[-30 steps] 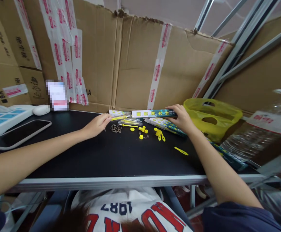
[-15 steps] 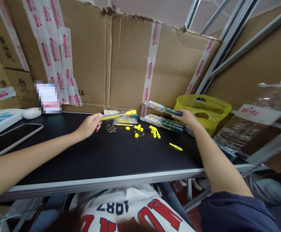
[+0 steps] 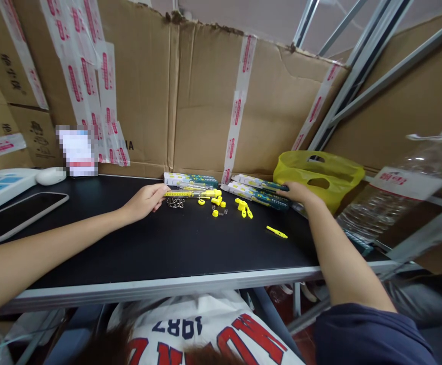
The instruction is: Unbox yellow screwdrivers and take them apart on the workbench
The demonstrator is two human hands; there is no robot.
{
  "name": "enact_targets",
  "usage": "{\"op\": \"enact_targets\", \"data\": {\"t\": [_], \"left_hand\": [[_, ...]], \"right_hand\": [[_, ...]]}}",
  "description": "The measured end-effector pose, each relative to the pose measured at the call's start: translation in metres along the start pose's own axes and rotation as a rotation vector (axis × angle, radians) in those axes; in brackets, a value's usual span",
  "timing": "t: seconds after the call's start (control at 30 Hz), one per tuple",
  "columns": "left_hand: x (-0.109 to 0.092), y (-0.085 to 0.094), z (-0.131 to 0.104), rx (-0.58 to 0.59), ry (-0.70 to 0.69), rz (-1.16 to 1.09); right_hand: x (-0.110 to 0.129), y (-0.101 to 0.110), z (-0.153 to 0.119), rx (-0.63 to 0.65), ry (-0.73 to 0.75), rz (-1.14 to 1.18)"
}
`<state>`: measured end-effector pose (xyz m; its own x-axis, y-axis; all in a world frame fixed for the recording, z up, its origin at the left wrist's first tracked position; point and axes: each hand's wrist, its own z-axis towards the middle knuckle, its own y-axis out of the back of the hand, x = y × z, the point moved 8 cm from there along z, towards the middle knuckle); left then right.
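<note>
A yellow plastic strip (image 3: 277,232) is lying at four o'clock from loose yellow fittings (image 3: 215,213). At nine o'clock, the left hand (image 3: 147,204) is clamping fingers and thumb on a yellow tubular spring scale (image 3: 191,193), which is pointing toward three. At three, the right hand (image 3: 298,192) is touching a narrow carton (image 3: 257,181); whether its fingers are gripping, I cannot tell.

1. I look out through one camera worn on my head, facing forward and down across the black tabletop (image 3: 190,248).
2. My shirt front (image 3: 179,327) is nearest, along the bottom edge.
3. My left hand (image 3: 147,201) and right hand (image 3: 299,194) show farther out, around mid-height.
4. The cardboard wall (image 3: 206,106) stands beyond them, filling much of the top.
</note>
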<state>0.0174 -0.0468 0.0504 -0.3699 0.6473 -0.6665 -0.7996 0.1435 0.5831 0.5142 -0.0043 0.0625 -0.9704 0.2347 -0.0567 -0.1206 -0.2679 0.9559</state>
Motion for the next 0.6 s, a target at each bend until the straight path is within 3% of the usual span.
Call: {"op": "enact_targets", "data": {"t": [0.17,0.33,0.4,0.5,0.6], "left_hand": [[0.003,-0.002,-0.001,0.015,0.008,-0.014],[0.004,-0.004,-0.001,0.032,0.009,-0.012],[0.004,-0.007,-0.001,0.044,0.009,-0.028],[0.004,-0.01,-0.002,0.062,0.023,-0.053],[0.0,-0.012,-0.005,0.075,0.032,-0.045]], "right_hand": [[0.004,0.001,-0.006,-0.022,-0.069,-0.052],[0.026,0.024,-0.018,-0.136,-0.079,-0.06],[0.052,0.042,-0.027,-0.247,0.002,0.041],[0.116,0.071,-0.056,-0.377,0.333,0.393],[0.186,0.088,-0.095,-0.336,0.66,0.61]]}}
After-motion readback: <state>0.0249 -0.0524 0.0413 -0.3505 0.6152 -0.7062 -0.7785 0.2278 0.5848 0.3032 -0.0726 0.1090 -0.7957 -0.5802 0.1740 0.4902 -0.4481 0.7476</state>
